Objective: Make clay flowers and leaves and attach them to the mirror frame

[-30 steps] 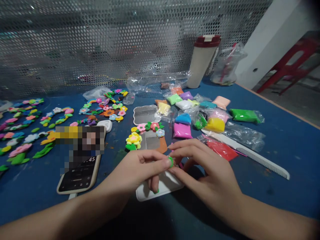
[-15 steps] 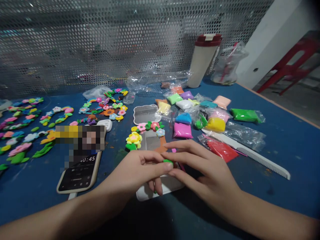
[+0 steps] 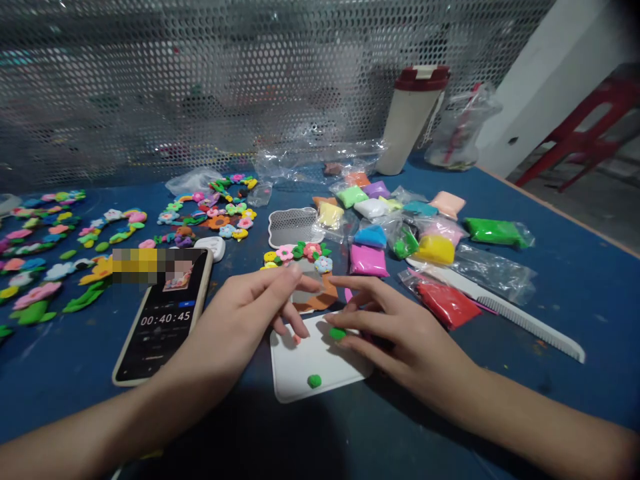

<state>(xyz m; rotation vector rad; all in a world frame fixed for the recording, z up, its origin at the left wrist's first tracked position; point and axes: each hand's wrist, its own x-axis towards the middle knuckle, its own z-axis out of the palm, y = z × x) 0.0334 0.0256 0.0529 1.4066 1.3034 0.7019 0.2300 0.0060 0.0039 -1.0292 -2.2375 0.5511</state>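
My right hand [image 3: 405, 330] pinches a flattened bit of green clay [image 3: 337, 333] between thumb and fingertips, just over a white board [image 3: 325, 360]. Opposite it, my left hand [image 3: 260, 300] holds nothing; its fingers are loosely apart above the board's left corner. A small green clay lump [image 3: 314, 381] lies near the board's front edge, and a tiny orange-pink bit [image 3: 297, 339] sits below my left fingers. Behind the hands is a piece edged with clay flowers [image 3: 313, 251] and leaves, with brown-orange clay [image 3: 323, 298] at its lower side. My left hand partly covers it.
A phone [image 3: 165, 333] showing a timer lies left, near several flower-decorated pieces [image 3: 217, 223]. Bagged clay [image 3: 369, 260], a red clay packet [image 3: 447, 303] and a white comb [image 3: 530, 327] lie right. A wavy-edged mirror [image 3: 295, 228] and a tumbler [image 3: 413, 120] stand farther back.
My left hand has drawn away leftward from the green clay and its fingers have spread. The clay stays in my right fingers, lower now, and more of the white board shows.
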